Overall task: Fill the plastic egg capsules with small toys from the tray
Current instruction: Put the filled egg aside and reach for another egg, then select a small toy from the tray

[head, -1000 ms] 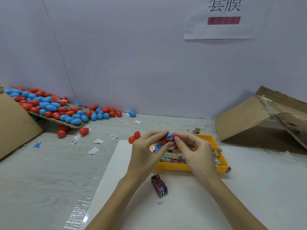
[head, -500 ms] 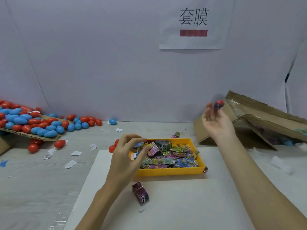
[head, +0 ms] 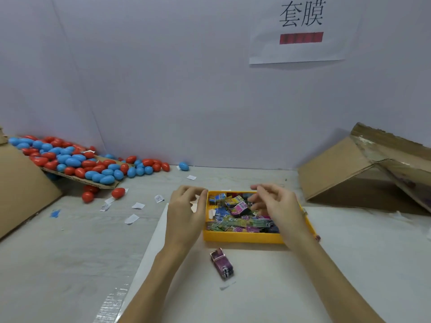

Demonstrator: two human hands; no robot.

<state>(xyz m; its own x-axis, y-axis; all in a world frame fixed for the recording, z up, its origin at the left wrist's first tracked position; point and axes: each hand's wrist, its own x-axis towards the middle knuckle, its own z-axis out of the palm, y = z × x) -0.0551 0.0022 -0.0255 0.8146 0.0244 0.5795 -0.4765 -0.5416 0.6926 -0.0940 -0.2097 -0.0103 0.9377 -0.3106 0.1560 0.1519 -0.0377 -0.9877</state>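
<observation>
The yellow tray (head: 242, 237) sits near the middle of the worktop, on the far part of a white sheet (head: 268, 287), and is packed with small wrapped toys (head: 238, 221) in blue, green, pink and purple. The right hand (head: 277, 206) hovers over the tray's right half with its fingers loosely curled and blurred; whether they hold anything cannot be told. The left hand (head: 185, 209) hangs at the tray's left wall, fingers relaxed and bent, holding nothing that shows. One purple toy packet (head: 222, 266) lies on the sheet just in front of the tray's near wall, apart from it.

The egg capsules (head: 70, 159), red and blue, are heaped at the worktop's far left corner on a sloping cardboard flap (head: 77, 179); a few red ones have spilled onto the worktop below it, and a lone blue capsule (head: 183, 166) lies against the back wall. Small paper scraps (head: 137, 205) are scattered between the heap and the sheet. A tilted cardboard box (head: 363, 173) stands at the far right corner. A paper sign (head: 300, 31) hangs on the back wall.
</observation>
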